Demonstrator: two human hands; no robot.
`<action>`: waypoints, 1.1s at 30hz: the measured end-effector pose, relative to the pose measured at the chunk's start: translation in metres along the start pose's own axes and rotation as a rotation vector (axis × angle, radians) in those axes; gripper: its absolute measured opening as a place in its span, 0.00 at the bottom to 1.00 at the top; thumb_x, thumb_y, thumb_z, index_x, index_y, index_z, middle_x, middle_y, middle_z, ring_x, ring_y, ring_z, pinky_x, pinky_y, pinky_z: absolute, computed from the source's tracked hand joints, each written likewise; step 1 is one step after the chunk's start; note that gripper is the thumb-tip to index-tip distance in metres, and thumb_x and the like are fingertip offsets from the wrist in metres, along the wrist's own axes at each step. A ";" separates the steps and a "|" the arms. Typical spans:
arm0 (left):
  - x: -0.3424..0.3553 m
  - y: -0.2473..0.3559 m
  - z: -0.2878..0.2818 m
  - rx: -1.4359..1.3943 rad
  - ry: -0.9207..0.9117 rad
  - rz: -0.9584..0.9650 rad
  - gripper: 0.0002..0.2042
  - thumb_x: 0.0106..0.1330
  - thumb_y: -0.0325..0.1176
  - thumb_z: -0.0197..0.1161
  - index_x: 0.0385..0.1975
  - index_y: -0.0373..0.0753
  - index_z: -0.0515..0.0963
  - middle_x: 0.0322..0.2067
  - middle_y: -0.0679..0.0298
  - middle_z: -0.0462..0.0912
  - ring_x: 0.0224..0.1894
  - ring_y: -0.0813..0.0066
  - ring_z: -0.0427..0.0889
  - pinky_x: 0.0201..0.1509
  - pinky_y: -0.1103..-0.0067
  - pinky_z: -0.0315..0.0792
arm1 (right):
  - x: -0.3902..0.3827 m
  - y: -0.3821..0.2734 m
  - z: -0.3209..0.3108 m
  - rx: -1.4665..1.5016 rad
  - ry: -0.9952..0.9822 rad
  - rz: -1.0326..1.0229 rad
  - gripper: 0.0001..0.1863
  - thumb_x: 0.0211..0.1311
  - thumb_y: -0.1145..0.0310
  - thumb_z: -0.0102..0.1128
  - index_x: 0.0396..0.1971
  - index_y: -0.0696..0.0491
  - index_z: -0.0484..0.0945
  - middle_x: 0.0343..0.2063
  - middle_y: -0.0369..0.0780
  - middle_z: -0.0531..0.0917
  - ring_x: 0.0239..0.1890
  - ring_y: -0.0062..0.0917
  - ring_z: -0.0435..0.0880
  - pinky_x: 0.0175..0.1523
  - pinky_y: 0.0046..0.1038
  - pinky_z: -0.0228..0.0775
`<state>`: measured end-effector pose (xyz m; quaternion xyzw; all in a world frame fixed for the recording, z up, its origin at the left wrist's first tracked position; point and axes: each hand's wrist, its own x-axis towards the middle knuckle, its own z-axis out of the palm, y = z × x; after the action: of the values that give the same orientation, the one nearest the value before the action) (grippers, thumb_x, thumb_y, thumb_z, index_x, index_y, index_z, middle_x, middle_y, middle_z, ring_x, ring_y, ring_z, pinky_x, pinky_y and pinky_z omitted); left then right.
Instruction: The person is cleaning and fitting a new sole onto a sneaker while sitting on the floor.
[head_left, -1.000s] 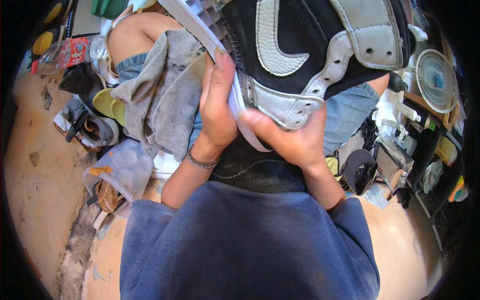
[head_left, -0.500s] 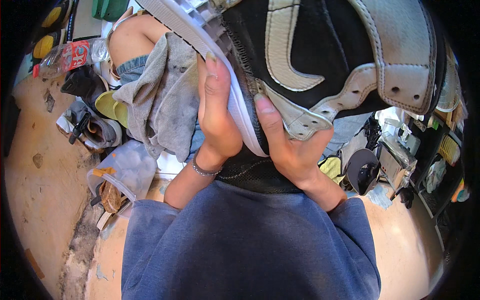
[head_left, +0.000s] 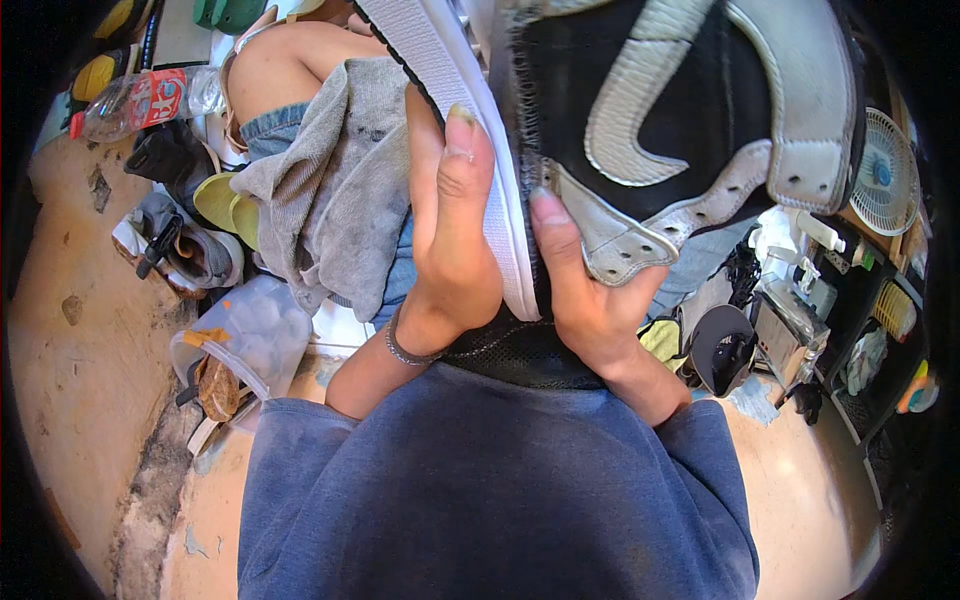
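Clasping black upper [head_left: 745, 90] in right hand [head_left: 598, 312] | laying left hand [head_left: 455, 245] against white sole [head_left: 450, 62], cannot tell whether closed | just turned both steeper | seemingly still unjoined farther up

A tan floor [head_left: 90, 400], scuffed and pitted with dark spots, spreads across a cluttered room. A rough, blackened seam [head_left: 150, 510] breaks its surface at left, where a see-through plastic tub [head_left: 285, 325] lies tipped on its side. Farther up, a clear bottle [head_left: 205, 92] with a red label lies near worn footwear [head_left: 205, 255]. At right, a pale fan [head_left: 897, 165] with a blue hub stands above a dark rack [head_left: 845, 408] crowded with small goods, including a yellow comb-like item [head_left: 893, 305]. Bright light washes the floor at lower right, while the rack's outer edge sinks into shadow.
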<state>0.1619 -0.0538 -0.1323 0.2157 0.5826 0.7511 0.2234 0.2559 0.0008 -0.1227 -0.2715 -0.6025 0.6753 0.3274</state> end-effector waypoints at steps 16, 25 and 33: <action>-0.013 -0.011 0.000 0.024 0.158 -0.150 0.27 0.82 0.41 0.30 0.71 0.25 0.52 0.69 0.53 0.60 0.71 0.67 0.59 0.75 0.72 0.50 | 0.003 -0.004 -0.016 -0.113 -0.197 0.018 0.16 0.58 0.75 0.66 0.46 0.64 0.79 0.42 0.44 0.86 0.44 0.26 0.86 0.52 0.29 0.75; -0.015 -0.011 -0.009 -0.115 0.120 -0.250 0.24 0.82 0.39 0.31 0.67 0.31 0.61 0.62 0.57 0.70 0.64 0.71 0.68 0.71 0.74 0.57 | -0.004 -0.006 -0.010 0.040 0.011 0.122 0.12 0.70 0.72 0.59 0.47 0.63 0.72 0.38 0.40 0.83 0.37 0.18 0.81 0.42 0.22 0.73; -0.014 -0.005 0.003 -0.114 0.210 -0.225 0.25 0.82 0.41 0.32 0.67 0.30 0.62 0.61 0.58 0.71 0.62 0.73 0.70 0.69 0.75 0.61 | -0.006 -0.009 -0.008 -0.116 0.049 0.150 0.12 0.73 0.67 0.56 0.46 0.60 0.74 0.38 0.37 0.81 0.38 0.16 0.76 0.44 0.20 0.69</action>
<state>0.1754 -0.0593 -0.1371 0.0565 0.5798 0.7715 0.2559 0.2664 0.0019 -0.1152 -0.3509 -0.6104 0.6550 0.2744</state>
